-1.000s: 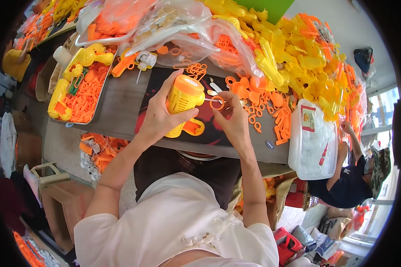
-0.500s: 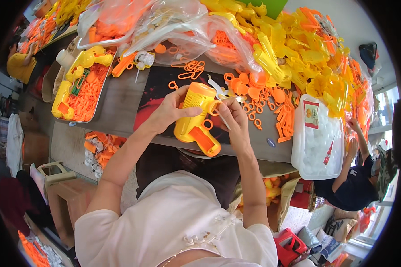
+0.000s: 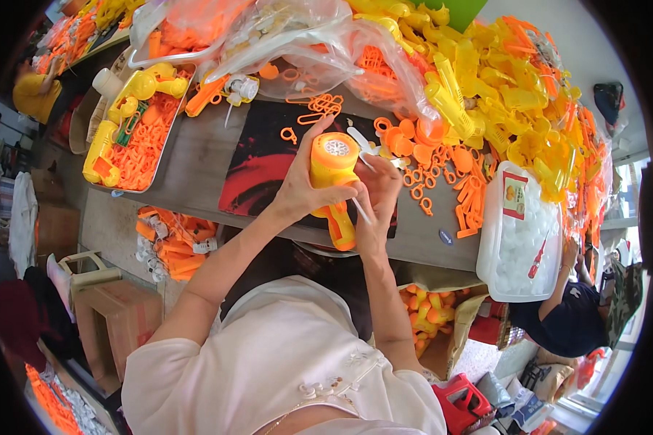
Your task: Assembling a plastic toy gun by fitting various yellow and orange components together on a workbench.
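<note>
My left hand point(image 3: 298, 190) grips a yellow and orange toy gun point(image 3: 333, 181) held upright over the table, its round orange muzzle with a white insert facing up. Beside it my right hand point(image 3: 376, 196) presses against the toy's right side and pinches a thin white stick-like part point(image 3: 360, 212). Both hands hover above a red and black mat point(image 3: 263, 168) on the grey table point(image 3: 189, 167). Loose orange rings and small pieces point(image 3: 419, 194) lie just right of my hands.
A tray point(image 3: 134, 127) of yellow and orange parts sits at the left. Clear bags of parts point(image 3: 297, 36) and a heap of yellow toy shells point(image 3: 508, 87) fill the far side. A white lidded tub point(image 3: 519, 235) stands at the right, near another person point(image 3: 573, 319).
The toy gun has been turned from lying tilted to upright, muzzle up. My right hand slid lower along its side with the white piece.
</note>
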`<state>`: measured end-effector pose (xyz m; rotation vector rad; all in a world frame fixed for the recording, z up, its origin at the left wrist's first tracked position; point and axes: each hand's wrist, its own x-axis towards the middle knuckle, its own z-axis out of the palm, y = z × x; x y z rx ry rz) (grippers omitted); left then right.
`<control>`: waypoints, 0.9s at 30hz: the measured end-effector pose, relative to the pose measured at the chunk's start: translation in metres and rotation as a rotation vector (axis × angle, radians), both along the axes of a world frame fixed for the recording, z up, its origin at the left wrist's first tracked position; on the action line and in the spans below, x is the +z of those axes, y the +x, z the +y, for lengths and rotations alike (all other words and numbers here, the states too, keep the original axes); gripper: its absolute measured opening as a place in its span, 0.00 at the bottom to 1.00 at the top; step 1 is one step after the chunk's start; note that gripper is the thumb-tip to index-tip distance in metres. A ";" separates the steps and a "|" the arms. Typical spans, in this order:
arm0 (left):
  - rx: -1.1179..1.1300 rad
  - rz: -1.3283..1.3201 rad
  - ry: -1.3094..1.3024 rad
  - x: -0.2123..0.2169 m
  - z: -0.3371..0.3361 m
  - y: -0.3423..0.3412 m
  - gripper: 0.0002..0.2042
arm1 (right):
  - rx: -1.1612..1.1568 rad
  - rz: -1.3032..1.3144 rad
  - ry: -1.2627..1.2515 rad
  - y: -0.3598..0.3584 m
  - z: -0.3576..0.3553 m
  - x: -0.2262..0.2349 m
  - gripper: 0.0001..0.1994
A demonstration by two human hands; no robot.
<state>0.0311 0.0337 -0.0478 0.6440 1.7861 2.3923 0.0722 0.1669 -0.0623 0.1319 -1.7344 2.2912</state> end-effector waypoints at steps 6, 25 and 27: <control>0.392 0.237 -0.154 -0.022 0.017 0.000 0.36 | 0.180 -0.117 0.049 -0.001 -0.007 -0.001 0.24; 0.182 0.270 -0.791 -0.021 -0.090 0.020 0.27 | -0.151 0.226 1.110 -0.064 0.011 0.013 0.05; 0.217 0.317 -0.804 -0.022 -0.084 0.024 0.26 | -0.091 0.250 1.086 -0.103 0.003 0.001 0.05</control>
